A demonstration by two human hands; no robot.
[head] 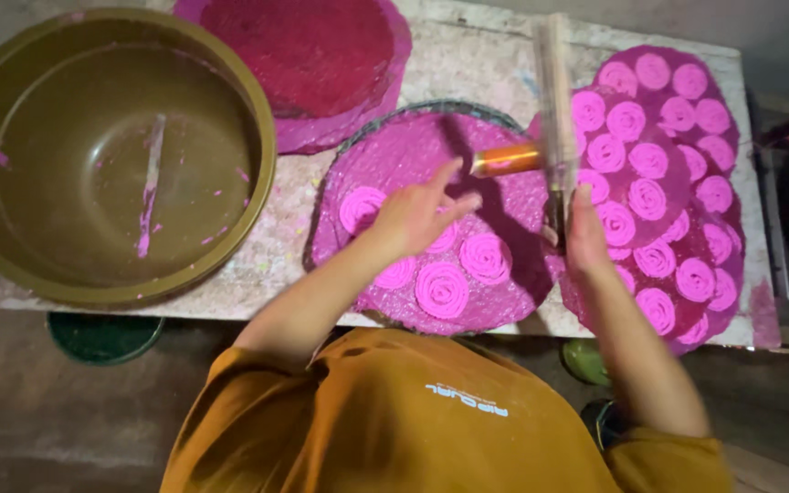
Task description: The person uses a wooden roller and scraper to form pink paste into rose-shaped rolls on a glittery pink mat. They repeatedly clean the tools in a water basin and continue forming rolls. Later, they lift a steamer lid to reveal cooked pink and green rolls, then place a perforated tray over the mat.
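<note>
The left hand (417, 217) hovers open, fingers spread, over pink coiled spirals (442, 288) lying on a round, rough magenta mat (504, 196) at the bench's near edge. The right hand (586, 230) closes round the lower end of a long, blurred press tool (554, 100) with an orange metal barrel (507, 160); its far tip is hard to make out. More spirals crowd the mats (678, 137) at the right end. A smooth olive plastic basin (111, 155) fills the left end.

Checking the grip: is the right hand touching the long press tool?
Touching. The head view shows the right hand closed around the lower end of the press tool.
</note>
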